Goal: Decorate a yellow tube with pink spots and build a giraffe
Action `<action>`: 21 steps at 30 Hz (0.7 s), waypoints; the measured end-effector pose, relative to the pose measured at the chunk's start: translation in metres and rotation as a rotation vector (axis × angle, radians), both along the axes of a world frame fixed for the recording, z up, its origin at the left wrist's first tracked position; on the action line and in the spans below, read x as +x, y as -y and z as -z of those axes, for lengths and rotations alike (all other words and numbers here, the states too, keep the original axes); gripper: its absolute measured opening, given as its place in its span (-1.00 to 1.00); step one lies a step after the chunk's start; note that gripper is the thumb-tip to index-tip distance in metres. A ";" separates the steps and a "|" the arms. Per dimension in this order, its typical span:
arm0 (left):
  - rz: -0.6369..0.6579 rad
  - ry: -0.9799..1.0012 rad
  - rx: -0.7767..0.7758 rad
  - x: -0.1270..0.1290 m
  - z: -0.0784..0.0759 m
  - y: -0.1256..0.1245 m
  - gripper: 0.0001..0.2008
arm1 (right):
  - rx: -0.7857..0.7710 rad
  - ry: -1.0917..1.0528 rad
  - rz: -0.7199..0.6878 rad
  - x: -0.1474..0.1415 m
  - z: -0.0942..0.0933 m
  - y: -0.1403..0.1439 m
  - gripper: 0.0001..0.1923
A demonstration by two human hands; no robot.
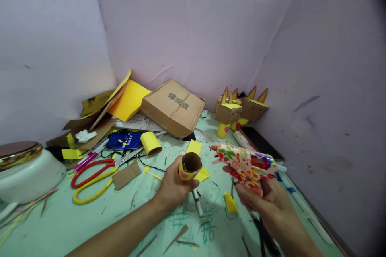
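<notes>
My left hand (175,186) is wrapped round a yellow-covered cardboard tube (187,172), whose open brown end faces up towards me. Pink marks show on the tube's side. In my right hand (267,200) is a flower-patterned glue gun (245,161), gripped by its handle, with the orange nozzle pointing left towards the tube but apart from it. Behind and beside the tube lie yellow paper pieces (194,146). A white marker (197,202) rests just below my left hand. Another yellow tube (151,143) lies on its side to the left.
Red and yellow scissors (93,178) and a cardboard scrap (127,175) lie left. A cardboard box (173,106) stands at the back beside yellow sheets (129,98). Cardboard figures with spikes (229,112) stand back right, near a dark phone-like slab (261,142). A white pot (30,172) is far left.
</notes>
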State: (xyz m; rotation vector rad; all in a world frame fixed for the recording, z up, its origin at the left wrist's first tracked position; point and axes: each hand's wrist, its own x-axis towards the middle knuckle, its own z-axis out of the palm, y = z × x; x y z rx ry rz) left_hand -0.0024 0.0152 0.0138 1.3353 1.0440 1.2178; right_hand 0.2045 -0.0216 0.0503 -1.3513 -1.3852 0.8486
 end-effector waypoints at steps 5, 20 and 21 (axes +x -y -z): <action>-0.056 -0.003 0.048 -0.002 0.001 0.000 -0.66 | -0.008 -0.034 -0.069 -0.001 -0.006 0.005 -0.73; -0.086 -0.129 0.073 -0.006 -0.002 -0.001 -0.65 | -0.079 0.097 -0.251 0.012 -0.002 0.000 -0.82; -0.084 -0.126 0.077 -0.006 -0.001 -0.001 -0.66 | -0.087 0.085 -0.267 0.011 -0.001 0.001 -0.78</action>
